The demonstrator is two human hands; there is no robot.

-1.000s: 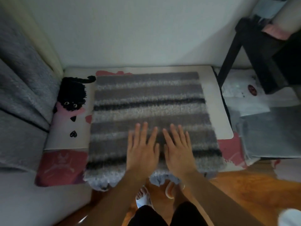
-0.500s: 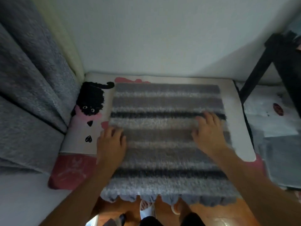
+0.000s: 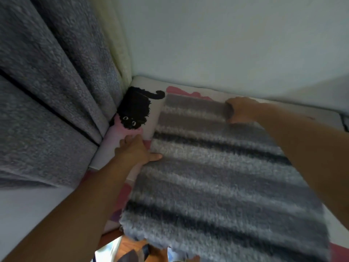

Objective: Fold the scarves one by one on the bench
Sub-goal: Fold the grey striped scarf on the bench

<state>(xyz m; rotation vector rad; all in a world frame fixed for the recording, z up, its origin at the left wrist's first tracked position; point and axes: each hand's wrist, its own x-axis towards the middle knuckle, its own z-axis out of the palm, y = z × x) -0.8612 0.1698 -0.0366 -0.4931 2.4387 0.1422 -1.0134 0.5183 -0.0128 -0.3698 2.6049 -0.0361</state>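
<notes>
While the striped grey scarf (image 3: pixel 217 176) lies spread flat over the tabletop (image 3: pixel 143 82), both hands sit at its edges. Scarf has light grey, dark grey and black bands running left to right, fuzzy texture, near edge hanging off the tabletop's near side. Motion blur on most of it.

Left hand (image 3: pixel 135 150) is at the scarf's left edge, about midway between near and far. Thumb lies on top of the fabric pointing right; the other fingers curl down at the edge beside or under it. Its grip looks like a pinch on the scarf's left edge, though the underside is hidden.

Right hand (image 3: pixel 239 110) is at the scarf's far edge, right of centre. Fingers curled, knuckles up, a fold of the grey fabric bunched against them. Its grip is closed on the far edge of the scarf.

Tabletop is covered by a light cushion with pink patches and a black cat print (image 3: pixel 135 108), at the far left just beside the scarf. Grey textured curtain (image 3: pixel 52 91) hangs at left, touching the cushion's left side. Pale wall (image 3: pixel 226 44) behind. Strip of wood floor (image 3: pixel 132 244) shows at the near edge below the scarf.
</notes>
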